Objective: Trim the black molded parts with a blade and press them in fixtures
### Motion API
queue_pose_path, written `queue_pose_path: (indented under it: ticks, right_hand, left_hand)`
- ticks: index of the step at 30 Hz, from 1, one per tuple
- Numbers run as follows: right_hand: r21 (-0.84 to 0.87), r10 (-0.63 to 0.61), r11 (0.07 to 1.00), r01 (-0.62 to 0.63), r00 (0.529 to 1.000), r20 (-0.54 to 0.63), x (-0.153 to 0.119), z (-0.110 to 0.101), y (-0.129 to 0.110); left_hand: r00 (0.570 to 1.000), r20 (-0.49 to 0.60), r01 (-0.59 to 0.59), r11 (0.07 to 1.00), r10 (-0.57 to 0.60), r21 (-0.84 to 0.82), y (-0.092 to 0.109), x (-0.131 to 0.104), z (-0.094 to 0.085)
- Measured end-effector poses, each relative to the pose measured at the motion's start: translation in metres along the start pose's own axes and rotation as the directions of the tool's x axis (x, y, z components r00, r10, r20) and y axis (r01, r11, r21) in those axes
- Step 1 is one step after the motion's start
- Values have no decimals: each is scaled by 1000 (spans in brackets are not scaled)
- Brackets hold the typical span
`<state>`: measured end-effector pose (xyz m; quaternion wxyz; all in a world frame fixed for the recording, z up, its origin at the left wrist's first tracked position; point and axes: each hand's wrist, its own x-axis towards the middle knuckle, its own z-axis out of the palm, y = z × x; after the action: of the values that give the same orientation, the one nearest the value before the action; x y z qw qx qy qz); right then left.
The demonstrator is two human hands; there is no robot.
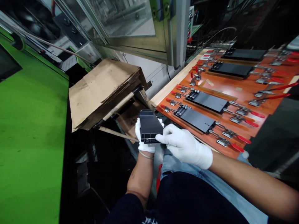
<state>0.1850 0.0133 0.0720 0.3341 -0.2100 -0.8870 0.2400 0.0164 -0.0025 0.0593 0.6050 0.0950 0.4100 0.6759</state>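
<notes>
My left hand (137,127), in a white glove, is wrapped round a black plastic part (150,124) from below and the side. The part is a long rectangular piece with a raised ribbed block at its far end and slots along its near end. At its near right corner is my right hand (184,144), also gloved in white. Its fingers are pinched together against that end, where a thin pale line runs along the edge. Whether something small is between those fingers cannot be made out.
To the right, an orange board (210,84) carries several black panels (198,118) held by red-handled toggle clamps (230,134). Stacked cardboard (102,87) lies on a pipe-framed stand ahead. A green machine (32,140) fills the left; a framed machine door (130,18) stands behind.
</notes>
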Motion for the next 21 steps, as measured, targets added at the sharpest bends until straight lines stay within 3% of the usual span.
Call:
queue_pose_path:
  ticks: [2, 7, 11, 16, 19, 21]
  right_hand:
    - [8, -16, 1000, 15, 998, 54, 0, 1, 1]
    - [35, 47, 998, -47, 999, -12, 0, -1, 0]
    - [76, 28, 997, -34, 996, 80, -1, -3, 0]
    - [79, 59, 995, -55, 997, -53, -2, 0, 2]
    - [75, 47, 996, -51, 998, 52, -6, -3, -3]
    - [163, 9, 986, -19, 998, 67, -12, -8, -8]
  left_hand:
    - [1000, 25, 14, 1000, -14, -21, -1, 0, -1]
    - [998, 60, 1, 996, 4, -91, -3, 4, -4]
    - [1000, 27, -6, 994, 9, -112, -3, 6, -3]
    - [999, 36, -10, 996, 13, -83, -4, 6, 0]
    - [999, 34, 18, 995, -14, -101, -2, 8, 5]
    - [999, 38, 19, 995, -16, -99, 2, 7, 7]
